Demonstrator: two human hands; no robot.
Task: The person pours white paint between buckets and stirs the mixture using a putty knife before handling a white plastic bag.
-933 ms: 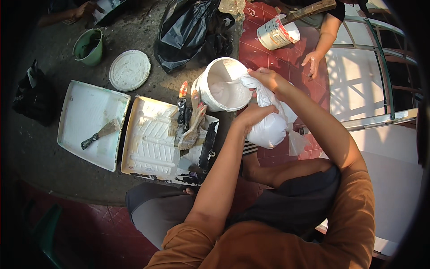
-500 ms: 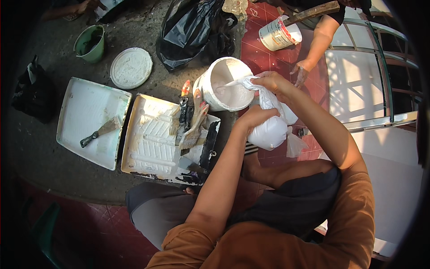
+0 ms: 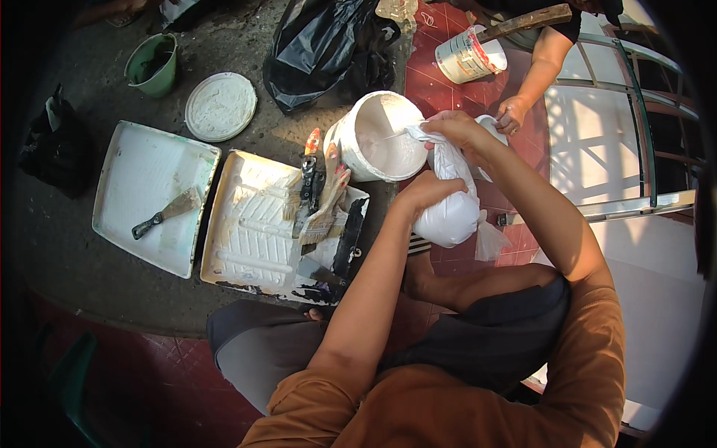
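A plump white plastic bag (image 3: 447,220) is held between my two hands, its twisted neck turned toward a white bucket (image 3: 347,149). My left hand (image 3: 432,191) is closed round the bag's body. Higher up, my right hand (image 3: 457,133) is closed on the neck, close to the bucket's rim. A thin white strand runs from the neck into the bucket's mouth, where pale paste coats the inside. Left of the bucket, several paintbrushes (image 3: 323,213) and a putty knife (image 3: 309,168) lie across the edge of a paint-smeared ribbed tray (image 3: 250,243).
Another white tray (image 3: 146,175) holds a scraper (image 3: 168,211). Behind are a round lid (image 3: 220,106), a green pail (image 3: 153,75) and a black plastic bag (image 3: 321,52). A co-worker's hand (image 3: 512,113) is close to my right hand, near a paint-stained pail (image 3: 461,60). Metal framing (image 3: 635,205) stands right.
The bag's neck has drawn back a little from inside the bucket. The co-worker's hand has shifted, its fingers now curled by something white. My left hand keeps its hold.
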